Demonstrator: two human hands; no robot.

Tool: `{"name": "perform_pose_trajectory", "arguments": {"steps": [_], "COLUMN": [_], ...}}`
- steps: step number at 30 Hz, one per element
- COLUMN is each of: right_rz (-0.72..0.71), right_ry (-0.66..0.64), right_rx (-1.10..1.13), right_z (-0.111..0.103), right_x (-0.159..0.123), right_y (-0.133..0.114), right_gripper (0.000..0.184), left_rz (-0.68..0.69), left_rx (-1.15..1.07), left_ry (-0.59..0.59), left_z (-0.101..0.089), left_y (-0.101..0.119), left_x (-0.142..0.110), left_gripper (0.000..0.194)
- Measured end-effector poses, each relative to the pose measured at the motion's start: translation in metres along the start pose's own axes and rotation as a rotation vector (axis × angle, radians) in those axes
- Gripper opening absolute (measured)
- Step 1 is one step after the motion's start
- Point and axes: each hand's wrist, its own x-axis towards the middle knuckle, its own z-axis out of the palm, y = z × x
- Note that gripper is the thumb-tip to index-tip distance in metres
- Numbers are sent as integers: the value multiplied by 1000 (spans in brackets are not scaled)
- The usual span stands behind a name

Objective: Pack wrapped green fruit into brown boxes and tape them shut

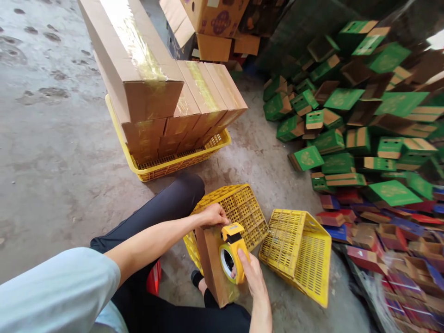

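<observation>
A narrow brown cardboard box (213, 266) stands on end between my legs, leaning on an upturned yellow crate (243, 208). My left hand (212, 215) is closed over the box's top end and holds it steady. My right hand (251, 273) grips a yellow tape dispenser (233, 252), which is pressed against the box's upper side. Shiny clear tape shows along the lower part of the box.
A yellow crate (152, 171) ahead carries stacked taped brown boxes (166, 97). Another yellow crate (298, 249) lies tipped at right. A big heap of green boxes (347, 125) and red and blue boxes (381, 236) fills the right side. More cartons (215, 27) stand behind.
</observation>
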Motion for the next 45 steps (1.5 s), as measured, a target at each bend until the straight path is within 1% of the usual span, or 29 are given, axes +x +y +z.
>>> {"name": "perform_pose_trajectory", "arguments": {"steps": [6, 11, 14, 17, 22, 27, 31, 34, 39, 45], "right_rz": [65, 71, 75, 75, 89, 101, 89, 103, 108, 46], "right_ry": [-32, -50, -49, -45, -24, -3, 41, 75, 95, 141], "right_rx": [-53, -96, -117, -126, -136, -150, -175, -218, -252, -248], "right_z": [-3, -9, -8, -6, -2, -3, 0, 5, 11, 17], "right_x": [-3, -8, -10, -12, -11, -16, -22, -19, -14, -17], "right_y": [-5, 0, 1, -3, -10, -7, -8, -11, -17, -26], "right_gripper": [68, 68, 68, 67, 65, 63, 61, 62, 61, 56], "left_rz": [-9, -13, -21, -22, -39, -59, -57, -59, -55, -69], "left_rx": [44, 65, 84, 106, 142, 183, 216, 252, 297, 306], "left_ry": [26, 54, 83, 110, 155, 218, 233, 260, 300, 340], "left_z": [-2, -5, -6, -7, -11, -21, -27, -27, -26, -24], "left_y": [-2, -2, -3, -5, -9, -13, -18, -23, -30, -37], "left_x": [3, 4, 4, 5, 10, 14, 13, 12, 10, 9], "left_gripper": [15, 13, 11, 10, 8, 13, 16, 20, 23, 24]}}
